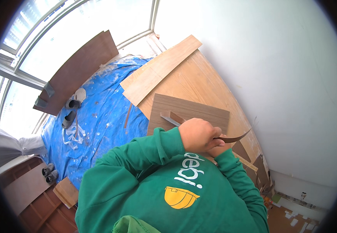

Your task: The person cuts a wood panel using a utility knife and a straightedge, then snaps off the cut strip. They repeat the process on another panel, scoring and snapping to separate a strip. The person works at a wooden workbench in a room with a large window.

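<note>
My left hand point(198, 134) is closed over the near part of a dark wood-grain panel point(199, 109). Out of its fingers, to the right, curves a thin brown strip point(235, 139), like edge banding, narrowing to a fine tip. Just beneath, my right hand point(225, 148) shows only in part; its fingers are hidden behind the left hand and my sleeve. A small brown block with a grey edge point(173, 117) juts up beside my left hand, above the panel. Whether my hand touches it I cannot tell.
The panel rests on a large light-wood board point(205, 83), which also bears a long plank point(161, 69). Blue sheeting point(108, 93) covers the floor at left, with slippers point(69, 119) on it. A brown panel point(81, 72) leans by the window. A white wall point(289, 85) stands right.
</note>
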`<state>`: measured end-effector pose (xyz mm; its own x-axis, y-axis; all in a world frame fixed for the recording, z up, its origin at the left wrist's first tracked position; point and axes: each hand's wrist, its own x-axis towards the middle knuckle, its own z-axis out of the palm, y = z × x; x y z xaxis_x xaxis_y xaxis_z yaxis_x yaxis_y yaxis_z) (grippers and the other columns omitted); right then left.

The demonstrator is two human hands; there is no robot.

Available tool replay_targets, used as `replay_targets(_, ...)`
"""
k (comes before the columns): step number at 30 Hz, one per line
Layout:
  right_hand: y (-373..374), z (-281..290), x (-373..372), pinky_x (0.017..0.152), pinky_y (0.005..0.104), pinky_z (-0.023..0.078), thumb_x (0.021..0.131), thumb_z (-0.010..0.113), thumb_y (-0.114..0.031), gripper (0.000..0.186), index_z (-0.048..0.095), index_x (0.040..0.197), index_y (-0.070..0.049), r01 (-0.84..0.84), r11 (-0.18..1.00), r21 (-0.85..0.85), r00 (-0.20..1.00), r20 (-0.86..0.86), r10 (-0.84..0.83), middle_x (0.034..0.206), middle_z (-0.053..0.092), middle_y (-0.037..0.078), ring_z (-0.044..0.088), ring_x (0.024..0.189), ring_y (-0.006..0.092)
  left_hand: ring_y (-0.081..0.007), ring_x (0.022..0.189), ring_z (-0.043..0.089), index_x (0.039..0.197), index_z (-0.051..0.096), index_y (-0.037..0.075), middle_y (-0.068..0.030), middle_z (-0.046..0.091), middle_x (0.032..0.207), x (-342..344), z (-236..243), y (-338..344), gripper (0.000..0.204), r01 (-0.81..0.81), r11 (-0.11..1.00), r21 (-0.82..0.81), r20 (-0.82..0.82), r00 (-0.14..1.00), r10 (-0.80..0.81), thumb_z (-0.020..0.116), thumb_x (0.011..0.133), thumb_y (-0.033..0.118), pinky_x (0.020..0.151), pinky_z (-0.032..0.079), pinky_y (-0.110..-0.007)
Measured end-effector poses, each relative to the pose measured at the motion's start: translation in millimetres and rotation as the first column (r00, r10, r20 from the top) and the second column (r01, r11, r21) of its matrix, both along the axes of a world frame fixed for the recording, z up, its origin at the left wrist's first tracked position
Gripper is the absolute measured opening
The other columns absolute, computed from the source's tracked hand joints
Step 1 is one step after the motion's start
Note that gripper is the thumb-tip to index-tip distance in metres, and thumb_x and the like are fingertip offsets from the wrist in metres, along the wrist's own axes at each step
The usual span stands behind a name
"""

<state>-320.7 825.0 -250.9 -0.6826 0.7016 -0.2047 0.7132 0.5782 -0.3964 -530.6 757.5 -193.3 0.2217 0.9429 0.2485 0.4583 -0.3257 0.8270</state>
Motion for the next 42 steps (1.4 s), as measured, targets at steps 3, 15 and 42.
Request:
replay_targets(3,0.6,-7.2,2.4,0.076,0.0442,0.056,0.079,0.077,-0.03,0.025,0.075,0.099,-0.015,0.003,1.0,0.01,0.999,-0.048,-0.002,0.095,0.075,0.009,0.072,0.09,0.0334,-0.0395,0.061,0.063,0.098,0.075,0.01,-0.0155,0.065,0.066,-1.5,4.4,-1.9,0.03,-0.037,0.999,-0.014,-0.048,0.998,0.036,0.068,0.097,0.039,0.057,0.051,-0.048)
replay_targets(15,-4.4,8.5,-10.0,0.067,0.0489,0.054,0.087,0.073,-0.058,0.052,0.064,0.084,-0.008,-0.071,0.984,0.163,0.982,0.187,0.04,0.084,0.072,0.013,0.07,0.079,0.037,-0.0313,0.055,0.06,0.078,0.066,0.005,-0.0115,0.059,0.06,-60.7,177.1,64.2,0.041,-0.234,0.933,0.273,-0.049,0.965,0.257,0.074,0.093,0.043,0.049,0.047,-0.042)
replay_targets(42,0.3,44.0,1.9,0.078,0.047,0.054,0.085,0.076,-0.037,0.04,0.069,0.108,-0.005,0.032,0.998,-0.051,0.999,-0.019,-0.033,0.098,0.073,0.016,0.069,0.092,0.0375,-0.0196,0.08,0.068,0.112,0.068,-0.003,-0.0141,0.073,0.09,-143.0,-116.9,-22.5,0.03,-0.707,0.66,-0.253,0.095,0.661,0.744,0.074,0.093,0.019,0.075,0.054,-0.034)
